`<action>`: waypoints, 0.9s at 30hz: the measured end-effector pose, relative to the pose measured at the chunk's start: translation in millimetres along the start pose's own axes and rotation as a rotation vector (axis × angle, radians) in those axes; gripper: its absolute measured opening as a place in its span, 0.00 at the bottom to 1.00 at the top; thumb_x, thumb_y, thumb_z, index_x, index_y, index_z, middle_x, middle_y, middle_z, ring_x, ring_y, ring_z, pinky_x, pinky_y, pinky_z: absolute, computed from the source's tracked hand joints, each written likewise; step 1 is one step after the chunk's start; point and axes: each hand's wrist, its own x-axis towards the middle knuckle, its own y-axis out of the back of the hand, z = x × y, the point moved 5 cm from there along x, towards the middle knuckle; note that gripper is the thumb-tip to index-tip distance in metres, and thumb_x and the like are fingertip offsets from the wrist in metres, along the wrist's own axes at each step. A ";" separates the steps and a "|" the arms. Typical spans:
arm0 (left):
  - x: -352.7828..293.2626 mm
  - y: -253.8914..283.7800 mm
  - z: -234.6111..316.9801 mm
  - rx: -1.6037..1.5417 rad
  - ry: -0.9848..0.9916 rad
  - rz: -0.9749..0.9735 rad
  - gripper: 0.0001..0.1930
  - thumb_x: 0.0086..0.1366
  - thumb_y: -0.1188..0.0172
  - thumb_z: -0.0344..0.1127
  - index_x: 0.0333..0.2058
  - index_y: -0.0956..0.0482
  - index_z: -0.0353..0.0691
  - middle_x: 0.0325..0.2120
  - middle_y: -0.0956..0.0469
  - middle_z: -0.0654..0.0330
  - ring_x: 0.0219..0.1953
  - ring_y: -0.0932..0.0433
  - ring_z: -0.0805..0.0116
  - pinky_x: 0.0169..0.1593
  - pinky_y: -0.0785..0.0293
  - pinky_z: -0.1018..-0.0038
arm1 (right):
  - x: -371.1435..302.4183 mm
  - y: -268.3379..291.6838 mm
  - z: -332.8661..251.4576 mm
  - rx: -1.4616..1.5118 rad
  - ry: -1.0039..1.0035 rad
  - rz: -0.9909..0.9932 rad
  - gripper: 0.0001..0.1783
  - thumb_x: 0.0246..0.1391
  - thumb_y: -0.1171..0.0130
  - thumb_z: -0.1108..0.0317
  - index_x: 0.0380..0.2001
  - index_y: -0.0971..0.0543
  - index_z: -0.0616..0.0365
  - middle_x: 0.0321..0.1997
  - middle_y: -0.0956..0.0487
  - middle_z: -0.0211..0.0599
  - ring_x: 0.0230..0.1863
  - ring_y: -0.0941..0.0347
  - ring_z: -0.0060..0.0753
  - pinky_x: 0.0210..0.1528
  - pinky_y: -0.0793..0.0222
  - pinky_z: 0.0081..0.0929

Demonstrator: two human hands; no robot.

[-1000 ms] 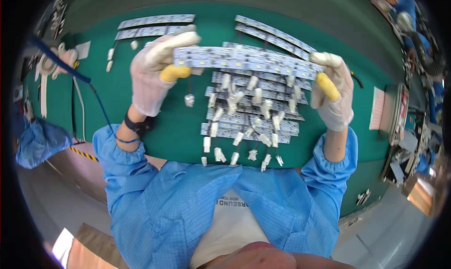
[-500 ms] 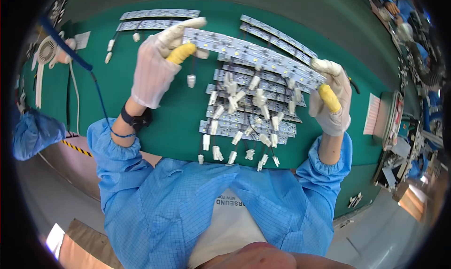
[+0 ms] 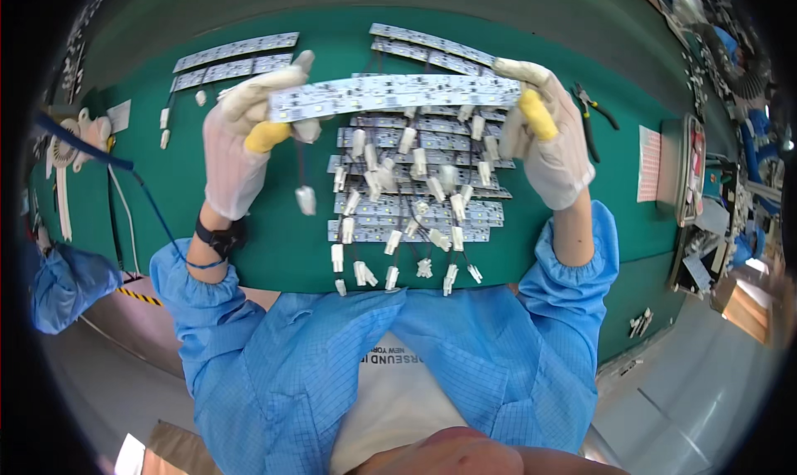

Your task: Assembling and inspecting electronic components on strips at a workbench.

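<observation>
Between my two gloved hands I hold up a long white LED circuit strip (image 3: 390,93), gripped at both ends. My left hand (image 3: 249,131), in a white glove with a yellow thumb cover, pinches the left end. At the right end, the fingers and yellow-covered thumb of my right hand (image 3: 544,131) close on the strip. A white connector (image 3: 305,199) dangles on a dark wire below the left end. Beneath and nearer to me lies a stack of similar LED strips (image 3: 415,230), with many white connectors (image 3: 393,243) hanging over them toward me.
Two more LED strips (image 3: 237,52) lie at the back left, and another pair (image 3: 432,43) at the back right. Pliers (image 3: 591,118) rest on the green mat (image 3: 290,255) beyond my right hand. A white fan (image 3: 65,151) stands at left. A blue cord (image 3: 158,205) runs to my left wrist.
Both hands have shifted left with the strip. Its right end has risen, so its slope has levelled out. The whole view has also turned a little, bringing the pliers fully into sight.
</observation>
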 end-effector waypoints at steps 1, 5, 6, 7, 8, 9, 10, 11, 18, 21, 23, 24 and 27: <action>3.0 4.7 0.6 0.251 -0.074 -0.043 0.22 0.61 0.42 0.46 0.46 0.27 0.32 0.23 0.20 0.58 0.35 0.22 0.70 0.44 0.29 0.75 | 0.2 1.7 1.8 0.004 -0.053 0.032 0.35 0.56 0.52 0.40 0.49 0.30 0.64 0.19 0.30 0.24 0.16 0.42 0.09 0.20 0.47 0.09; -2.6 2.3 -8.9 -0.031 0.078 0.051 0.10 0.65 0.48 0.35 0.40 0.23 0.37 0.29 0.19 0.61 0.34 0.21 0.75 0.40 0.29 0.79 | -4.2 5.9 9.4 0.007 0.096 -0.007 0.32 0.56 0.52 0.40 0.40 0.27 0.63 0.23 0.27 0.27 0.15 0.40 0.11 0.18 0.44 0.09; -3.6 4.1 -10.0 -0.028 0.079 0.056 0.10 0.65 0.48 0.35 0.40 0.23 0.37 0.29 0.19 0.61 0.34 0.21 0.75 0.40 0.29 0.79 | -5.6 6.3 6.7 0.009 0.098 -0.012 0.32 0.56 0.52 0.40 0.40 0.27 0.63 0.23 0.27 0.27 0.15 0.40 0.11 0.18 0.44 0.09; -4.2 7.0 -11.7 0.132 0.079 0.069 0.09 0.64 0.48 0.32 0.41 0.23 0.38 0.32 0.18 0.61 0.34 0.21 0.73 0.40 0.29 0.79 | -6.1 8.5 7.7 -0.027 0.003 0.016 0.30 0.57 0.52 0.41 0.38 0.28 0.63 0.22 0.27 0.28 0.14 0.40 0.12 0.17 0.45 0.10; -4.7 8.7 -12.3 0.291 0.079 0.080 0.09 0.63 0.48 0.29 0.41 0.23 0.39 0.34 0.18 0.61 0.34 0.20 0.71 0.41 0.30 0.78 | -6.4 10.8 9.6 -0.065 -0.092 0.047 0.29 0.57 0.52 0.41 0.36 0.28 0.63 0.22 0.27 0.29 0.13 0.39 0.13 0.15 0.46 0.10; -3.0 8.2 -12.3 0.283 0.076 0.076 0.09 0.63 0.48 0.29 0.41 0.23 0.39 0.34 0.18 0.61 0.34 0.20 0.71 0.41 0.30 0.78 | -6.5 11.1 7.5 -0.072 -0.095 0.051 0.29 0.57 0.52 0.41 0.36 0.28 0.63 0.22 0.27 0.29 0.13 0.39 0.13 0.15 0.46 0.10; -0.4 8.0 -4.8 0.453 -0.039 0.101 0.09 0.62 0.47 0.28 0.41 0.23 0.40 0.36 0.18 0.62 0.34 0.21 0.69 0.41 0.30 0.77 | -6.7 5.8 4.0 0.081 -0.061 -0.027 0.26 0.59 0.52 0.46 0.37 0.27 0.63 0.24 0.25 0.31 0.18 0.35 0.16 0.20 0.41 0.14; 1.5 6.4 2.2 0.620 -0.158 0.126 0.10 0.60 0.46 0.26 0.41 0.23 0.41 0.37 0.19 0.63 0.34 0.21 0.66 0.42 0.31 0.77 | -7.3 1.1 -0.6 0.232 -0.026 -0.104 0.22 0.61 0.53 0.51 0.37 0.27 0.63 0.27 0.23 0.33 0.23 0.31 0.18 0.25 0.36 0.17; 5.4 0.6 2.3 0.218 0.072 0.048 0.10 0.64 0.48 0.33 0.41 0.25 0.37 0.33 0.19 0.59 0.28 0.22 0.63 0.40 0.31 0.76 | -2.1 12.5 12.0 -0.382 0.418 -0.026 0.19 0.57 0.52 0.63 0.48 0.30 0.62 0.19 0.29 0.26 0.23 0.34 0.21 0.27 0.37 0.21; 1.5 11.3 -6.9 0.592 -0.078 -0.005 0.14 0.67 0.51 0.38 0.46 0.26 0.36 0.26 0.20 0.60 0.27 0.23 0.68 0.38 0.31 0.77 | -11.1 12.0 9.2 -0.535 0.702 -0.141 0.28 0.50 0.52 0.76 0.57 0.37 0.61 0.11 0.32 0.23 0.26 0.32 0.28 0.31 0.34 0.28; 0.7 6.7 -1.1 0.856 -0.276 -0.010 0.18 0.70 0.56 0.42 0.50 0.28 0.35 0.24 0.21 0.62 0.28 0.23 0.74 0.36 0.31 0.77 | -4.9 15.6 26.1 -0.473 0.293 -0.150 0.27 0.48 0.50 0.78 0.55 0.35 0.61 0.18 0.28 0.29 0.25 0.32 0.30 0.32 0.34 0.29; 1.6 7.6 -10.7 0.372 -0.013 -0.012 0.19 0.71 0.57 0.43 0.51 0.29 0.34 0.25 0.21 0.62 0.28 0.23 0.74 0.39 0.30 0.76 | -4.1 19.6 33.7 -0.095 -0.028 -0.298 0.24 0.49 0.51 0.80 0.52 0.34 0.61 0.27 0.26 0.35 0.24 0.32 0.34 0.32 0.33 0.31; 7.9 -18.8 -9.8 -0.493 0.030 0.121 0.29 0.66 0.52 0.53 0.53 0.34 0.31 0.27 0.21 0.59 0.33 0.26 0.74 0.54 0.36 0.75 | 0.9 -7.1 -17.5 -0.793 0.870 -0.153 0.20 0.53 0.51 0.75 0.52 0.34 0.63 0.31 0.27 0.37 0.26 0.31 0.31 0.31 0.34 0.26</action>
